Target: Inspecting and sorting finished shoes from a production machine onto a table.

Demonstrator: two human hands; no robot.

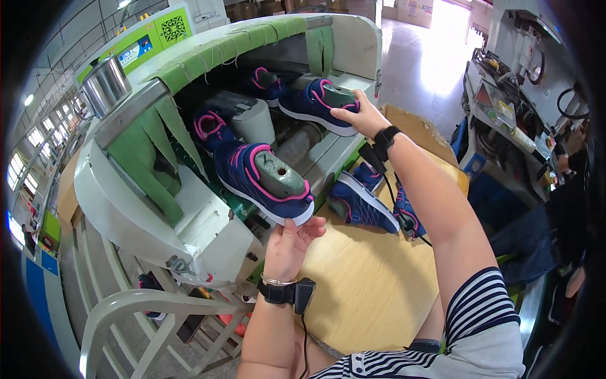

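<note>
Side by side in the mouth of a machine lie two navy sports shoes with pink trim, heels toward me. In the left shoe [235, 165] sits a green shoe last [278, 175] with a hole in its top. My left hand [291, 243] is under that heel, palm up and fingers apart, its thumb against the sole. The right shoe [299, 105] also has a green last [339, 96] in it. My right hand [363, 115] grips its heel, thumb on the near side; the other fingers are mostly hidden behind it. Farther in are more navy-and-pink shoes [211, 126], partly hidden.
Green cloth strips [154, 148] hang at the opening of the white machine [104, 183]. A steel pot [106, 87] stands on its left side. More shoes [363, 205] lie on the wooden board [353, 278] before me. A metal rail [158, 300] curves at lower left.
</note>
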